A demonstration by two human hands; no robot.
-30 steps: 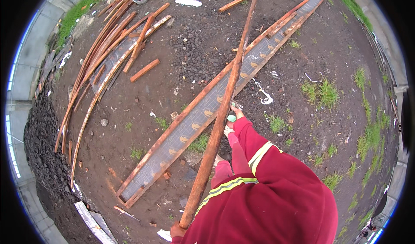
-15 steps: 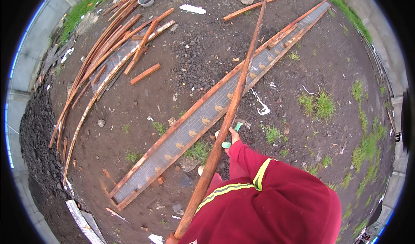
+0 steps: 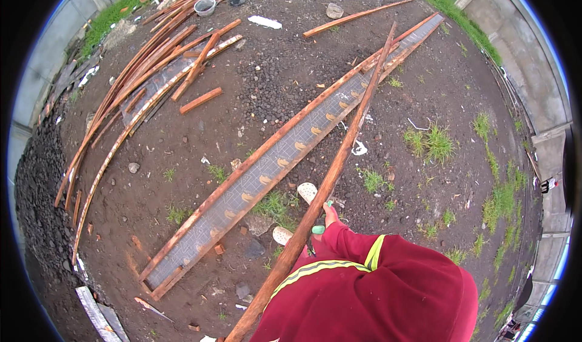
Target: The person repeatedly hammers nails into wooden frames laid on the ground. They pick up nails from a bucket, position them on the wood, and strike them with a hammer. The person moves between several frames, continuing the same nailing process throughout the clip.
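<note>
My right hand (image 3: 331, 216) is closed on a green-handled tool (image 3: 318, 230), against the right side of a long rough wooden beam (image 3: 321, 190). The beam runs diagonally from the lower edge, past my maroon sleeve, over a long narrow wooden frame (image 3: 156, 268) lined with grey patterned sheet (image 3: 242, 193). My left hand is out of sight near the beam's lower end. Two pale clogs (image 3: 307, 191) show just left of the beam.
Loose timber (image 3: 130, 78) lies in a long pile at upper left, near two buckets (image 3: 205, 6). A short timber (image 3: 200, 101), another long one (image 3: 357, 16), a rock (image 3: 334, 10), gravel and grass tufts (image 3: 439, 142) are on the dirt. Concrete walls (image 3: 503, 33) bound the yard.
The beam's far end has dropped down the picture and moved slightly right. My right hand has moved lower with the tool. My left hand has left view, and the clogs show more fully.
</note>
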